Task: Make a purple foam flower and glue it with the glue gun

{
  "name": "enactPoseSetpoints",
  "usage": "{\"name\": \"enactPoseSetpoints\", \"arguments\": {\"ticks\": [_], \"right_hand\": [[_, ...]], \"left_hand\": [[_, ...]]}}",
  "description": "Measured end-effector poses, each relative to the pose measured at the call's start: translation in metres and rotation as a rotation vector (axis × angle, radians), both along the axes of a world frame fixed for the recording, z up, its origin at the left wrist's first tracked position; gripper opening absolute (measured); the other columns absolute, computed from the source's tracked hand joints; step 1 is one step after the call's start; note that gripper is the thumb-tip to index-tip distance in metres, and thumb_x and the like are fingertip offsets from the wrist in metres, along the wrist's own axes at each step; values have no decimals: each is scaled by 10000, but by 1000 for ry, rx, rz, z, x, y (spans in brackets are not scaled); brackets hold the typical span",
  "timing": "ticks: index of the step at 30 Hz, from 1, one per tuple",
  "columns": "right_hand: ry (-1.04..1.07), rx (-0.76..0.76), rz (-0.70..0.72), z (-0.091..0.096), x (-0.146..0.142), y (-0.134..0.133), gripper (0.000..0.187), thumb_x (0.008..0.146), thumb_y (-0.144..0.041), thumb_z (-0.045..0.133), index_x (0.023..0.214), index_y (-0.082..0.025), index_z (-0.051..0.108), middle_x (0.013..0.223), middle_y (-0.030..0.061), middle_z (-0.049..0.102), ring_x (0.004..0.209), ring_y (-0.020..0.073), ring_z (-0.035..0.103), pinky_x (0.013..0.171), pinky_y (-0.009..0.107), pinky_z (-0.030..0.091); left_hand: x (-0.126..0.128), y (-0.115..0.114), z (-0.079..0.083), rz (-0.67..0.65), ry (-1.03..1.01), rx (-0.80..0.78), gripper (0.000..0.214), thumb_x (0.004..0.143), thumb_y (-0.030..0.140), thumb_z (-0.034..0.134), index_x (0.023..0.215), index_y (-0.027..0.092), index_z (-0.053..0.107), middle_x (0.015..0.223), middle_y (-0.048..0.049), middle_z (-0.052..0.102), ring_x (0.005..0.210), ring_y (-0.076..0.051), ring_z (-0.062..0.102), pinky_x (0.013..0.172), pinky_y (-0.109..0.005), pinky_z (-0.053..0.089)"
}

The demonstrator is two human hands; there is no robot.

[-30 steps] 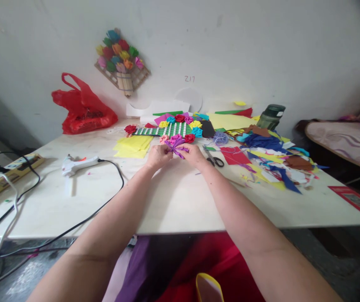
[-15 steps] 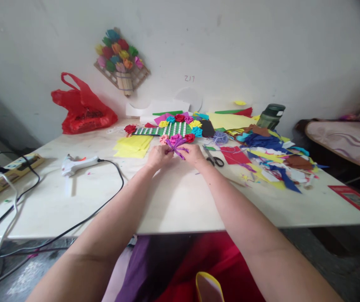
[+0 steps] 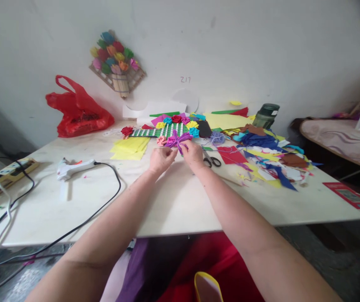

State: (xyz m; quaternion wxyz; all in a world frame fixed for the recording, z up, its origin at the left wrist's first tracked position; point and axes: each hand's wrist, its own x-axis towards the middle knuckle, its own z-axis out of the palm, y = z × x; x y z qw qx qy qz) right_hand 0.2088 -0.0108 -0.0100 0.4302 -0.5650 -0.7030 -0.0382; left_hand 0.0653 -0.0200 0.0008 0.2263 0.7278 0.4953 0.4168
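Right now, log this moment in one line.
left hand: pinching purple paper bundle | right hand: gripping same bundle | scissors: on table, beside right hand

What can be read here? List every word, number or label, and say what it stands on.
"217": written in red on the wall.
Red card at the right edge of the table: print too blurred to read.
Bottle: pale label, too small to read.

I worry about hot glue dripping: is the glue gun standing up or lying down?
Lying down: the glue gun rests flat on the table, its cord trailing from its right end.
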Motion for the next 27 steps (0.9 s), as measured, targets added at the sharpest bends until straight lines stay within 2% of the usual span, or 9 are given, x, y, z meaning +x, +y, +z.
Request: {"name": "enactPoseSetpoints", "arguments": {"ticks": [2, 5, 9, 14, 18, 22, 27], "right_hand": [[4, -6, -27, 1, -2, -2, 229, 851, -225, 454, 943, -170, 656, 950, 89, 696, 873, 210, 612, 761, 286, 409], [-6, -16, -50, 0, -6, -5, 229, 828, -173, 453, 944, -168, 651, 965, 91, 685, 901, 216, 597, 757, 290, 405], [-12, -9, -52, -1, -9, -6, 219, 829, -182, 459, 932, -177, 652, 959, 83, 680, 916, 212, 586, 749, 284, 402], [-17, 5, -37, -2, -10, -5, 194, 854, -238, 471, 881, -181, 654, 917, 73, 684, 880, 197, 587, 731, 269, 396], [-75, 30, 26, -4, -11, -5, 179, 848, -213, 472, 843, -193, 650, 900, 64, 684, 865, 191, 582, 731, 268, 393], [-108, 24, 55, -5, -12, -5, 167, 839, -190, 481, 847, -181, 648, 907, 73, 683, 868, 191, 583, 743, 269, 396], [-107, 6, 69, -4, -12, -4, 174, 836, -173, 478, 868, -181, 649, 920, 75, 682, 875, 189, 586, 754, 271, 399]], "left_hand": [[5, -1, -3, -87, -132, -168, 409, 729, 541, 550, 676, 146, 644, 629, -54, 648, 496, -125, 559, 535, -246, 439], [11, -1, -7, -249, -444, -352, 451, 688, 546, 607, 844, 125, 652, 761, -72, 674, 567, -125, 598, 554, -243, 472], [13, 1, -10, -376, -694, -422, 363, 648, 411, 681, 844, 109, 633, 743, -55, 651, 644, -117, 600, 673, -267, 497], [13, 3, -9, -345, -821, -444, 223, 611, 226, 630, 806, 125, 591, 677, -8, 593, 623, -111, 574, 697, -304, 513], [13, 2, -6, -287, -777, -447, 217, 597, 187, 611, 803, 128, 574, 626, 13, 543, 589, -102, 546, 681, -315, 525], [15, 5, -7, -182, -659, -372, 191, 618, 145, 569, 809, 136, 563, 617, 19, 515, 578, -97, 527, 651, -304, 531], [14, 12, -14, -21, -328, -210, 137, 699, 167, 510, 819, 159, 575, 613, 0, 531, 557, -125, 547, 610, -291, 516]]}}
